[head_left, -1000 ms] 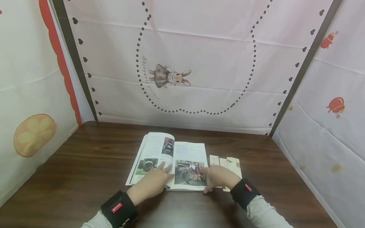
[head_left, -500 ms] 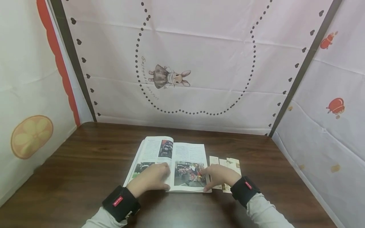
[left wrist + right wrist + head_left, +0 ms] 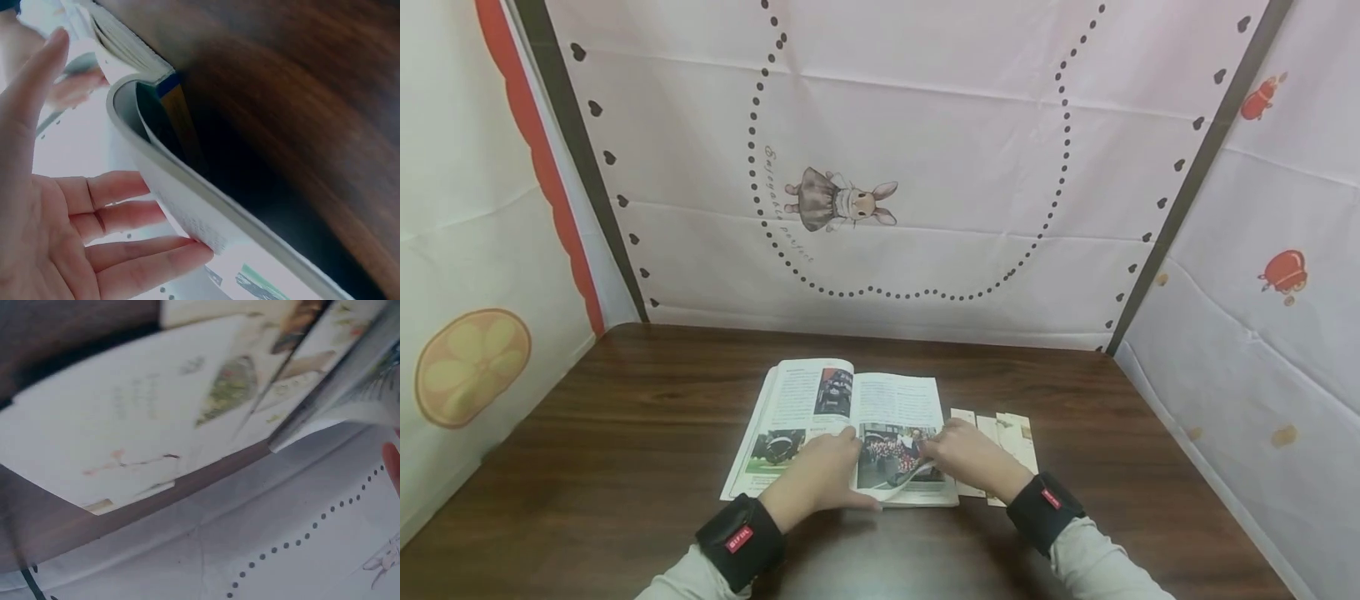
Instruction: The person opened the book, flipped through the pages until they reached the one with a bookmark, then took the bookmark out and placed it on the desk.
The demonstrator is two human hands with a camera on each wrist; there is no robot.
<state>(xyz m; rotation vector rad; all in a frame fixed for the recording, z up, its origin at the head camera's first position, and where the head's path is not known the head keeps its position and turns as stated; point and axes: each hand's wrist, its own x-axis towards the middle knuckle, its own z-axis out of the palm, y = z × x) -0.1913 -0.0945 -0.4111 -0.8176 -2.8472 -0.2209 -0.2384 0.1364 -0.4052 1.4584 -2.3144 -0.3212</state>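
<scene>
An open book (image 3: 793, 392) with text and colour photos lies on the dark wood table. My left hand (image 3: 823, 473) is over its gutter, thumb at the lower edge. Seen from the left wrist, the fingers (image 3: 144, 265) are extended and touch the left page, whose side arches up near the spine. My right hand (image 3: 972, 457) pinches the right page (image 3: 880, 462) and curls its lower corner upward and to the left. Only a fingertip (image 3: 392, 465) of that hand shows in the right wrist view, where the book's edge is blurred.
Several pale printed cards (image 3: 1017, 437) lie side by side right of the book, partly under my right forearm. The table (image 3: 625, 417) is bordered by printed cloth walls (image 3: 962, 192) at the back and both sides.
My left hand has slid right, from the left page to the gutter. My right hand has moved slightly left and lifted the corner of the right page, which lay flat before.
</scene>
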